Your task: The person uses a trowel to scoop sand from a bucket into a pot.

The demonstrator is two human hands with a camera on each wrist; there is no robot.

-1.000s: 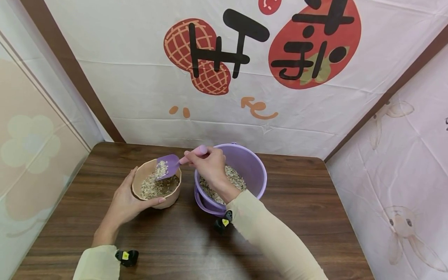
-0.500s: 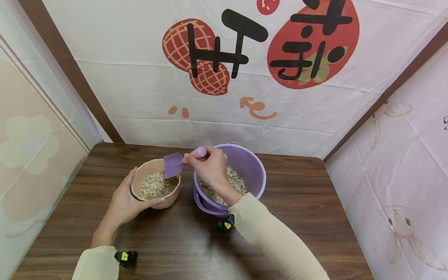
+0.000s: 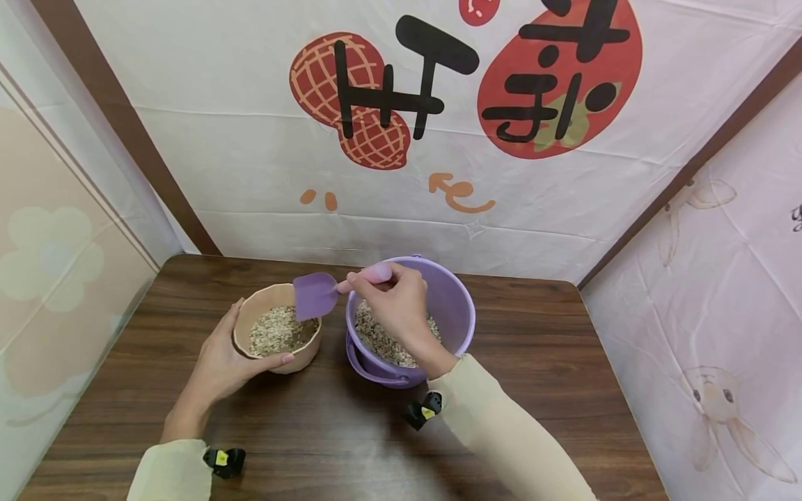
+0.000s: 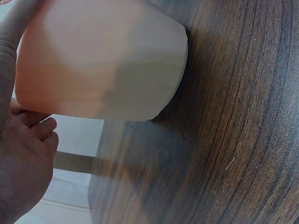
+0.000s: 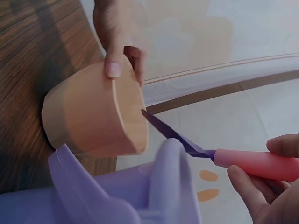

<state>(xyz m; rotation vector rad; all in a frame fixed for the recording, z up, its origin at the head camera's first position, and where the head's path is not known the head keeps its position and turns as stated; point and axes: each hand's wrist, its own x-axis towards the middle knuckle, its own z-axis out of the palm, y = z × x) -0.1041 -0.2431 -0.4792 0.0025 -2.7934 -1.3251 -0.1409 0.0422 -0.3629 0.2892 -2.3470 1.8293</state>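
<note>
Left hand (image 3: 216, 362) grips grain-filled tan bowl (image 3: 278, 338); right hand (image 3: 396, 306) pinches purple scoop (image 3: 316, 295) over bowl's 2 o'clock rim, purple bucket (image 3: 454, 306) at bowl's 3 o'clock.

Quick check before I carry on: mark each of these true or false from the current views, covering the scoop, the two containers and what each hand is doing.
1. The left hand holds the tan bowl by its side. True.
2. The purple scoop is heaped with grain. False: only its bare back shows; no grain is visible on it.
3. The right hand grips the scoop's pink handle. True.
4. The purple bucket is empty. False: grain lies in its bottom.
5. The bowl stands to the right of the bucket. False: it stands to the bucket's left on the wooden table.
6. The bowl already holds grain. True.
</note>
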